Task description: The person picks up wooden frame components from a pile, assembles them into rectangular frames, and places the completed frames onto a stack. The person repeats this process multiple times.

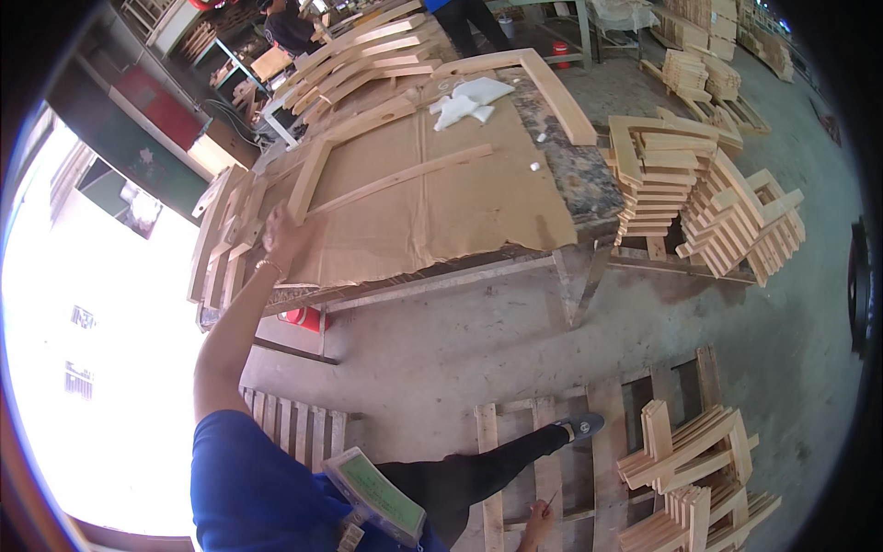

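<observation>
Touching one frame (311,179) are left fingers (278,219), grip unclear; right fingers (540,510) clasp one thin stick (552,498).

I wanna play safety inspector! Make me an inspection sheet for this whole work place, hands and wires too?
Surface: worktable partly covered by brown cardboard.
Job's things: angled wooden frame and a loose wooden strip on the cardboard.
Clutter: crumpled white sheets, plus a small white bit.
Hands: left hand at the frame's near end, grip unclear; right hand, low, closed around a thin stick.
Cables: thin loops at far left, perhaps cables.
Surroundings: stacked frames, a slatted pallet, other people behind.
</observation>
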### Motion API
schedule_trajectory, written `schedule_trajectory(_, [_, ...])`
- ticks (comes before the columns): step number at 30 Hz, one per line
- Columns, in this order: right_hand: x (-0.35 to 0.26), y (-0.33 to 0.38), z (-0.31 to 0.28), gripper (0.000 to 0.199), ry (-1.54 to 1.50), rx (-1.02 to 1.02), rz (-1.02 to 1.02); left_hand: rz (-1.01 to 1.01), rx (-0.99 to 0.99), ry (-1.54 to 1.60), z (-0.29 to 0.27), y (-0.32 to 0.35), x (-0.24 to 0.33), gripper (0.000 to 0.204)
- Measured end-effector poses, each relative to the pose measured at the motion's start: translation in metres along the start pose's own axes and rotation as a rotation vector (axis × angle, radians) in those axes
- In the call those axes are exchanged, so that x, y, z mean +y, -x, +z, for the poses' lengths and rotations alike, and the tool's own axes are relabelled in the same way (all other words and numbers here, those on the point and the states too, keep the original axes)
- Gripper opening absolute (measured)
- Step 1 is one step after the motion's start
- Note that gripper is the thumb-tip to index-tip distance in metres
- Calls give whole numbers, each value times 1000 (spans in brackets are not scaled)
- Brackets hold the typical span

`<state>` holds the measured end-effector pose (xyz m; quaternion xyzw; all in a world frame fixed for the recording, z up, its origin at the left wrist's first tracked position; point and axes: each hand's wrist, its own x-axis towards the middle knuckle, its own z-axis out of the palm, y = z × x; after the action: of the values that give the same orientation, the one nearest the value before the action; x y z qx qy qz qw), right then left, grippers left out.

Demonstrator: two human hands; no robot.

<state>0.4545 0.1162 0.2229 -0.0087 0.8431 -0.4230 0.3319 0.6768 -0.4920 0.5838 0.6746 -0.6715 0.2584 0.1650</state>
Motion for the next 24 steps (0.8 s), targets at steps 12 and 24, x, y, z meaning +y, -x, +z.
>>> schedule_trajectory(12, [4,3,15,36,276,-13,47,138,-675,566,55,-27,-68,41])
schedule_trajectory(24, [-89,-20,-193,32,-510,390,215,359,-766,927,-20,38,60,58])
